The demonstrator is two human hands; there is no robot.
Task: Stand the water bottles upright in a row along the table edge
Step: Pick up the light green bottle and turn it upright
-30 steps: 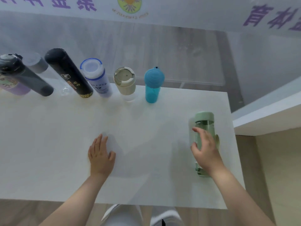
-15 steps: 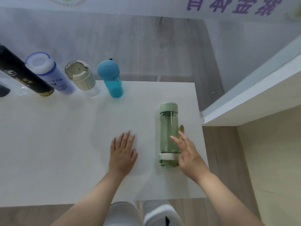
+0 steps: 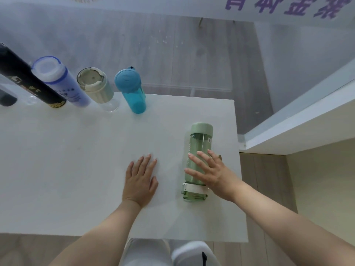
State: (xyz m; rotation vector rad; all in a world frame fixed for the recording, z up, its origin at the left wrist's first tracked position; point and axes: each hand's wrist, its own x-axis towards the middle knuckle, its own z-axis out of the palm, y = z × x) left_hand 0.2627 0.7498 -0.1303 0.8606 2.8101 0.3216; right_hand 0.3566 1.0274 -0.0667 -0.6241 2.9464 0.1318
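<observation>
Both forearms are bare to the frame's edge, with no sleeves, watch or rings on the left hand (image 3: pixel 139 181) or right hand (image 3: pixel 212 174). Fingernails are short and unpainted. Below the table edge, 2 knees in light grey-white trousers (image 3: pixel 148 252) show.

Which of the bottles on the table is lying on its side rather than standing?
The pale green bottle near the table's right edge, under the right hand. The teal bottle and the others along the far edge all stand upright.
</observation>
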